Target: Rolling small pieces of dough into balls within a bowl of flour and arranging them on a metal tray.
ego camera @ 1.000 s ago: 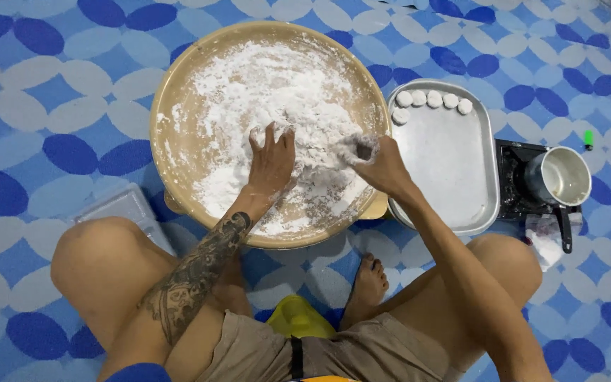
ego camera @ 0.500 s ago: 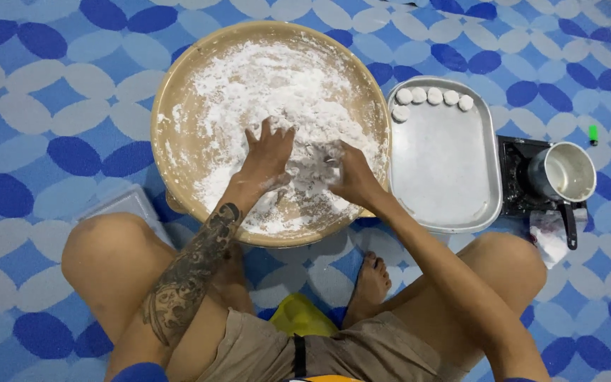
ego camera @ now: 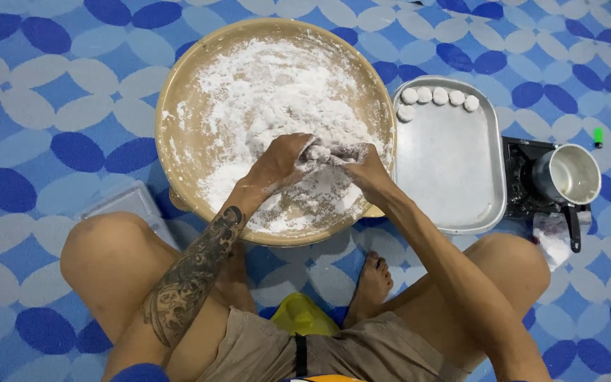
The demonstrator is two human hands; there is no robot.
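Dough lump [ego camera: 325, 152] sits pinched between left hand [ego camera: 281, 164] and right hand [ego camera: 363, 167].

I'm looking at a home floor kitchen: blue patterned mat [ego camera: 51, 106], small stove [ego camera: 521, 187] sitting right of the tray [ego camera: 454, 177].

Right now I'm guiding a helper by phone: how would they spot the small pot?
Start at the big round tan basin of white flour. To its right lies a rectangular metal tray with white dough balls along its far edge. Just right of that tray, the small pot sits on a black stove: the only deep, handled vessel there.
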